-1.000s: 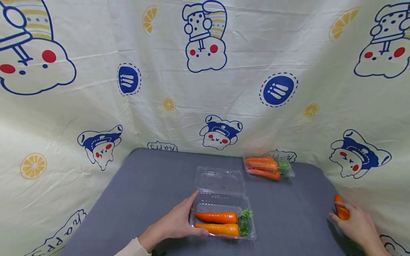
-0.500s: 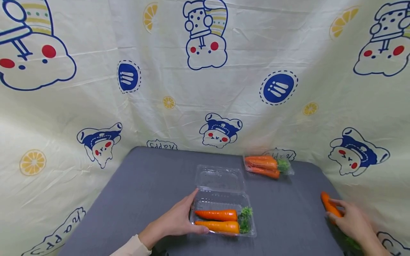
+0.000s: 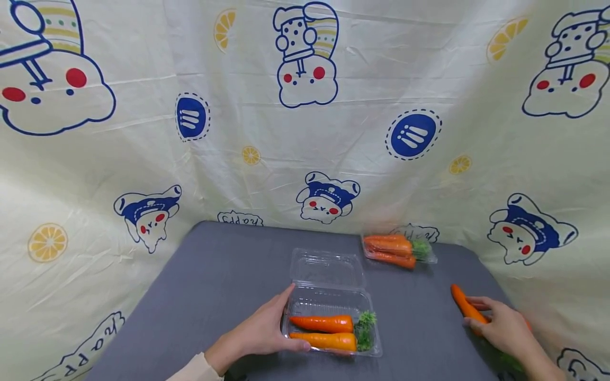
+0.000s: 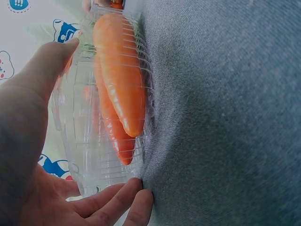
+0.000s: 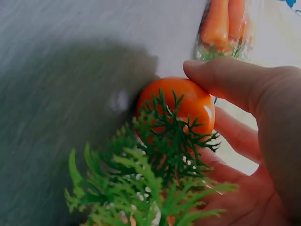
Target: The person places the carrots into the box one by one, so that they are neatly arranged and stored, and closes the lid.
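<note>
In the head view my right hand [image 3: 502,328] grips an orange carrot [image 3: 461,301] at the table's right side, its tip pointing away and to the left. The right wrist view shows the carrot's thick end and leafy green top [image 5: 155,160] near the thumb. My left hand [image 3: 267,325] holds the left end of an open clear plastic container [image 3: 329,301]. The left wrist view shows its thumb along one side and its fingers at the end wall. Inside lie two carrots, a redder one [image 3: 324,323] and a lighter one [image 3: 329,341], their green tops to the right.
A clear pack of carrots [image 3: 391,248] sits at the back right of the grey table [image 3: 229,275]. The container's lid [image 3: 328,267] lies folded back. A printed curtain [image 3: 238,116] hangs behind and at the sides. A small orange patch [image 3: 527,324] shows behind my right hand.
My right hand has brought the carrot leftward from the table's right edge, and more of the carrot now shows. The left hand and the container have stayed in place.
</note>
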Available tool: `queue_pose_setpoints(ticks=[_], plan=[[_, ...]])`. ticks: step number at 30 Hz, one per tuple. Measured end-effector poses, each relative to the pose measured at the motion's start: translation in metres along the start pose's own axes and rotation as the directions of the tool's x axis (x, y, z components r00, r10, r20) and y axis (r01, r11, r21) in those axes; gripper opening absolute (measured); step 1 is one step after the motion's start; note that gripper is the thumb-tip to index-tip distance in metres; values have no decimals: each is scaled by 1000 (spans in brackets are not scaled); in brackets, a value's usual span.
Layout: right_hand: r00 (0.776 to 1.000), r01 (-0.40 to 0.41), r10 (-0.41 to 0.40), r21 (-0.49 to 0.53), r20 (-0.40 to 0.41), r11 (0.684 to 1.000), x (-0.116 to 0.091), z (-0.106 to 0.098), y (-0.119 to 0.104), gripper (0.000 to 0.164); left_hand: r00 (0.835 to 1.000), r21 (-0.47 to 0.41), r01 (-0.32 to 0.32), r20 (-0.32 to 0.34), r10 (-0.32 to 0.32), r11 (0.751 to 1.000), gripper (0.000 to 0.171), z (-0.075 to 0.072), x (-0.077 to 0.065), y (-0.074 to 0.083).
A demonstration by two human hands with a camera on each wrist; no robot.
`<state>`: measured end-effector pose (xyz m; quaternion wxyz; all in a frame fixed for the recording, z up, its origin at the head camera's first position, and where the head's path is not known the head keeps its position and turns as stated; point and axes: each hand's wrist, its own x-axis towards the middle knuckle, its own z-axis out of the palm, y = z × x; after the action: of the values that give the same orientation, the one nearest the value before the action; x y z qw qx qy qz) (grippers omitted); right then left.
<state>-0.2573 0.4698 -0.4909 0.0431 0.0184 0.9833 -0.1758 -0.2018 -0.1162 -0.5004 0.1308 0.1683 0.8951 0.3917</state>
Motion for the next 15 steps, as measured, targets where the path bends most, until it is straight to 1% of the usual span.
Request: queue_pose_setpoints(ticks=[5, 9, 15], plan=[[999, 53, -53, 5, 1, 999, 2, 1, -19, 76, 1000, 9, -1, 2, 1, 1000, 137, 2, -2, -1], [997, 70, -70, 2, 24, 998, 3, 3, -34, 75, 1000, 7, 3, 9, -3, 1000, 136, 2, -2, -1], [996, 67, -67, 6, 51, 998, 7, 4, -52, 72, 1000, -2, -19, -3, 19, 1000, 136, -1, -2, -1]])
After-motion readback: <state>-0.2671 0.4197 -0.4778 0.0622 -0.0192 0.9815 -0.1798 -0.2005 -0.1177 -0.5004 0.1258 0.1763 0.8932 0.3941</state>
